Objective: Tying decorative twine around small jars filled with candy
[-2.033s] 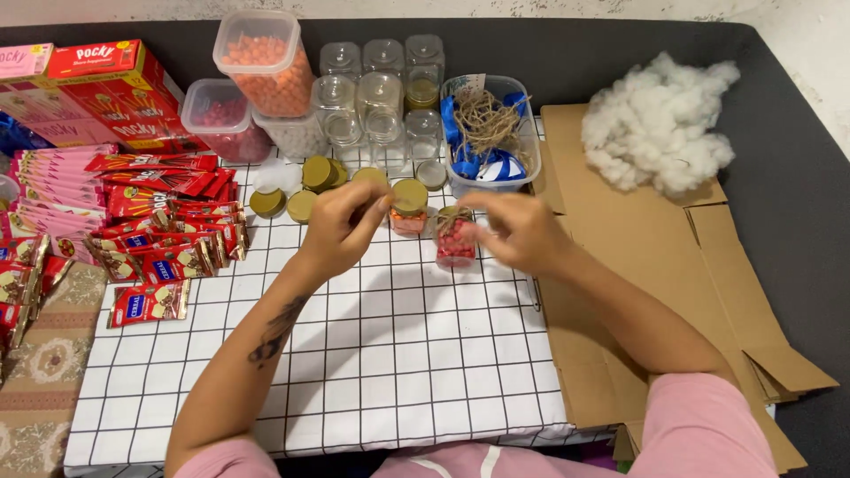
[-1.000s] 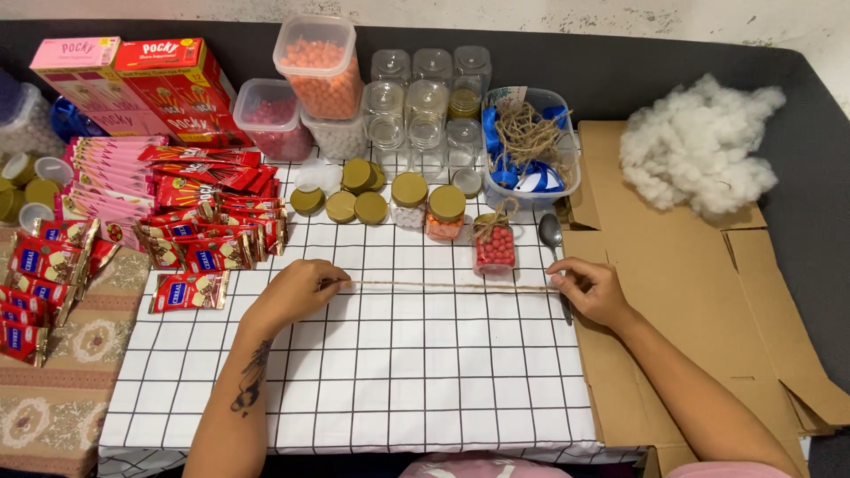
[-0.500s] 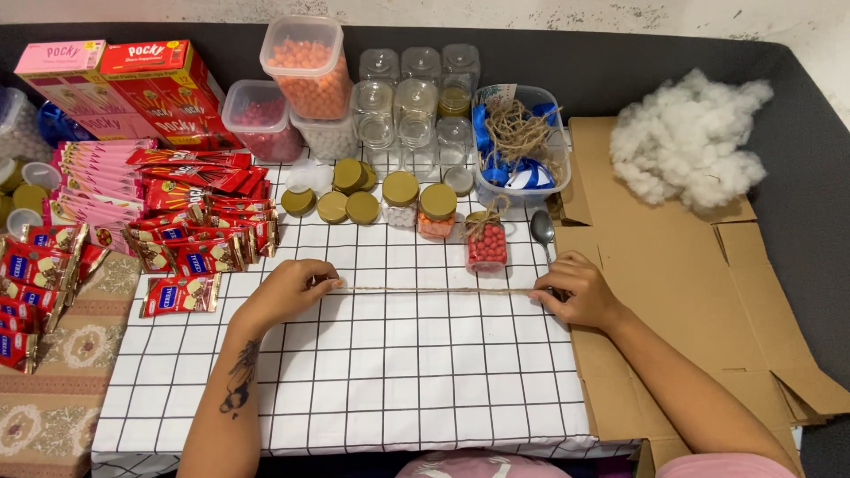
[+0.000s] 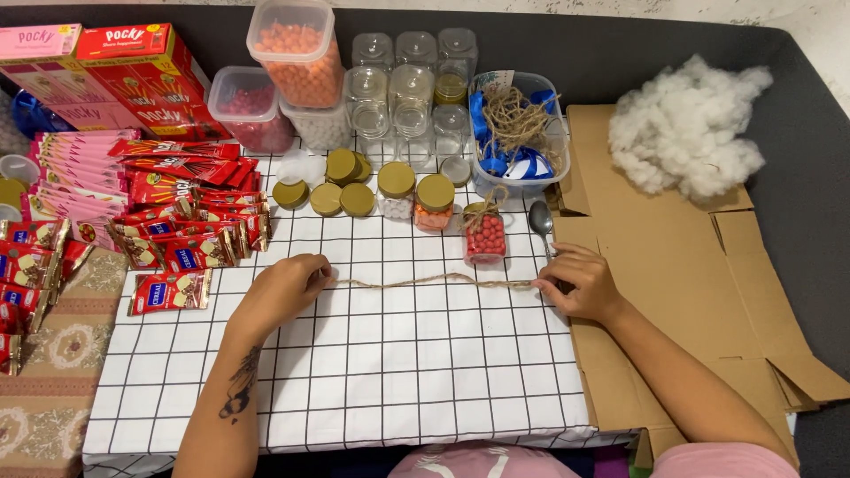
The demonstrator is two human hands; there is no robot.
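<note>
Both hands pinch a length of rough brown jute twine (image 4: 434,281) laid nearly taut across the white black-gridded tablecloth (image 4: 372,389).
Left hand (image 4: 283,288) and right hand (image 4: 580,281) each hold one end; a slipped pinch could slacken it, or a sideways drag might topple the small twine-tied glass jar of red sweets (image 4: 484,235) just beyond.

A length of twine (image 4: 434,281) lies stretched across the checked cloth (image 4: 372,381) on the table. The left hand (image 4: 282,288) pinches one end, the right hand (image 4: 580,281) the other. Just behind the twine stands a jar (image 4: 484,237) of red beads; a spoon (image 4: 541,219) lies right of the jar, gold lids (image 4: 341,184) to its left.
</note>
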